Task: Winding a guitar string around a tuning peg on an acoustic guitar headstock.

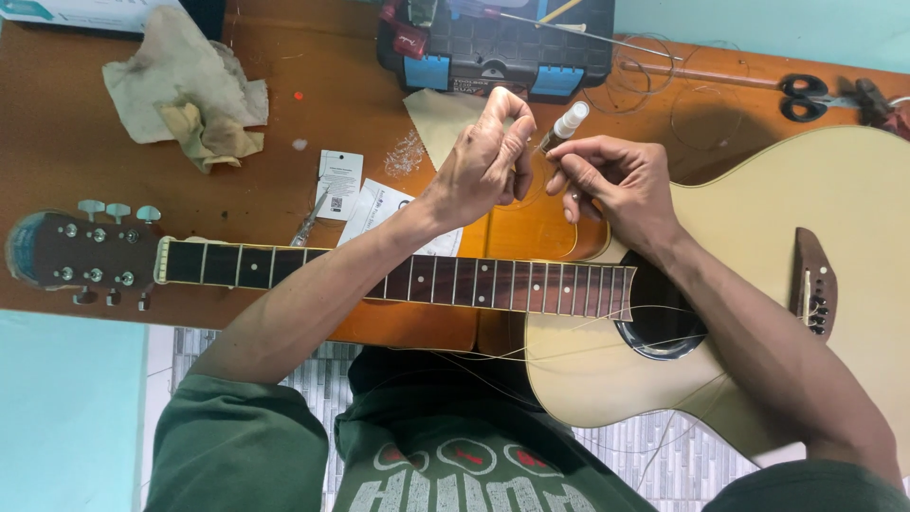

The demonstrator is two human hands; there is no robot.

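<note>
An acoustic guitar lies across my lap and the brown table, its pale body to the right and its headstock to the left. The dark fretboard has no strings stretched along it; loose strings trail over the sound hole. My right hand holds a small spray bottle with a white cap, above the guitar's upper edge. My left hand is pinched just left of the bottle's top, its fingers closed on something too small to make out.
A crumpled stained cloth lies at the back left. A black toolbox stands at the back centre, coiled strings and black scissors to its right. Paper tags and a yellow cloth lie behind the neck.
</note>
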